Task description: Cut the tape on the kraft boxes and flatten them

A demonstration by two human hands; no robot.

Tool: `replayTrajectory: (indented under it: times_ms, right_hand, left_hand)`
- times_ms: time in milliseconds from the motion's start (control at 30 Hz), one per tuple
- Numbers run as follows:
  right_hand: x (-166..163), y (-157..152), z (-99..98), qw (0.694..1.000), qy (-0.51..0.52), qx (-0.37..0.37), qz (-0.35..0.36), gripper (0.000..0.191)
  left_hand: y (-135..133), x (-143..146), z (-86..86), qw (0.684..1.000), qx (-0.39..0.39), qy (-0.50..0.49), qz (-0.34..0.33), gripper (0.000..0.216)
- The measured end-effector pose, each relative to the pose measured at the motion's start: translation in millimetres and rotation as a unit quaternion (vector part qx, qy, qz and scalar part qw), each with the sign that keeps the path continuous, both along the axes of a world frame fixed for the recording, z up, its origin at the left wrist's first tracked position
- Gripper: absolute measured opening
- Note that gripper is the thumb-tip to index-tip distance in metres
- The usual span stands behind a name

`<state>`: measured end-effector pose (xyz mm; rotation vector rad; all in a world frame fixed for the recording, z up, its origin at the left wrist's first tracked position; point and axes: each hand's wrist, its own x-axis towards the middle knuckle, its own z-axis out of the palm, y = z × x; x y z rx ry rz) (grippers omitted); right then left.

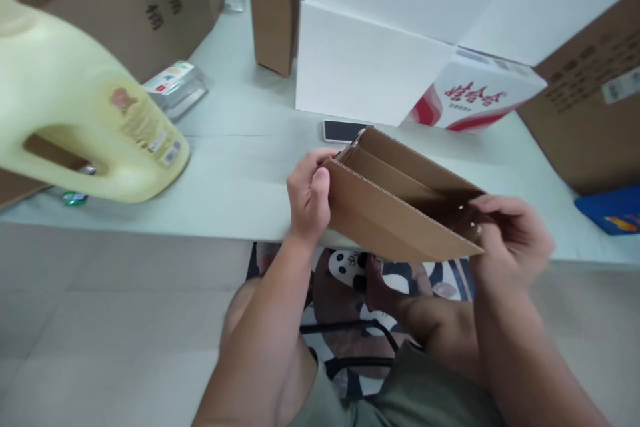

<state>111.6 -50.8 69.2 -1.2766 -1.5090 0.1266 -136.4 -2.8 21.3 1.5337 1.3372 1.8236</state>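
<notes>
Pale, smooth-topped table (pixel 240 167): carries all the stock, and the person sits at its near edge.

Large white cardboard box (pixel 360 67): stands at the back of the table, well apart from both hands.

Pale yellow plastic jug with moulded handle (pixel 65 100): lies tilted at the left, close to the camera and apart from the left hand.

Brown corrugated cardboard sleeve (pixel 395 220): held partly opened over the table's near edge, above the lap, with its inner fold visible. It appears to be gripped at both ends so that the walls stay spread.

Left hand (pixel 307 197): clenched on the sleeve's left end, thumb on the outer wall.

Right hand (pixel 515 240): fingers pinching the right end. The hand is blurred, so the exact hold is uncertain.

Black flat phone (pixel 340 131): lies on the table just beyond the sleeve, untouched.
</notes>
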Motion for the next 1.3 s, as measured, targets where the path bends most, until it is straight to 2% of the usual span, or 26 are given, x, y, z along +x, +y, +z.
replayTrajectory:
  times_ms: [100, 233, 400, 500, 633, 767, 933, 1067, 1167, 1300]
  right_hand:
    - [11.0, 1.6, -17.4, 0.998, 0.055, 0.010, 0.033, 0.015]
    - [28.0, 8.3, -27.6, 0.990, 0.025, -0.039, 0.131, 0.013]
    - [38.4, 8.3, -35.8, 0.982, 0.016, -0.006, 0.188, 0.044]
    - [41.8, 9.8, -40.1, 0.976, -0.002, 0.003, 0.216, 0.062]
    - [45.8, 12.4, -39.2, 0.970, -0.041, 0.007, 0.240, 0.056]
    - [46.1, 10.4, -38.4, 0.973, -0.060, -0.003, 0.222, 0.049]
    - [45.6, 4.1, -41.7, 0.978, -0.003, -0.018, 0.210, 0.060]
    - [41.9, 2.6, -40.5, 0.986, 0.067, -0.045, 0.148, 0.050]
    - [37.2, 2.8, -40.8, 0.982, 0.099, -0.054, 0.151, 0.044]
    - [36.3, 2.8, -44.9, 0.985, 0.097, -0.049, 0.133, 0.038]
  left_hand:
    - [-7.0, 15.5, -7.5, 0.999, 0.028, -0.008, -0.016, 0.054]
    - [-12.9, 22.7, -16.0, 0.996, 0.069, -0.032, -0.039, 0.048]
    - [-7.1, 33.0, -20.1, 0.994, 0.108, 0.001, 0.031, 0.049]
    - [0.7, 39.3, -21.6, 0.989, 0.139, 0.028, 0.045, 0.055]
    - [2.8, 42.7, -18.6, 0.993, 0.114, 0.009, 0.038, 0.039]
    - [-2.0, 43.0, -11.6, 0.994, 0.089, 0.015, 0.059, 0.033]
    - [-6.6, 43.4, -6.4, 0.995, 0.100, 0.006, 0.028, 0.038]
    - [-10.3, 42.5, -9.3, 0.999, 0.040, 0.024, 0.017, 0.040]
    - [-10.2, 40.9, -13.6, 0.999, -0.002, 0.038, 0.019, 0.039]
    - [-5.1, 40.5, -15.9, 0.998, 0.048, 0.048, -0.013, 0.043]
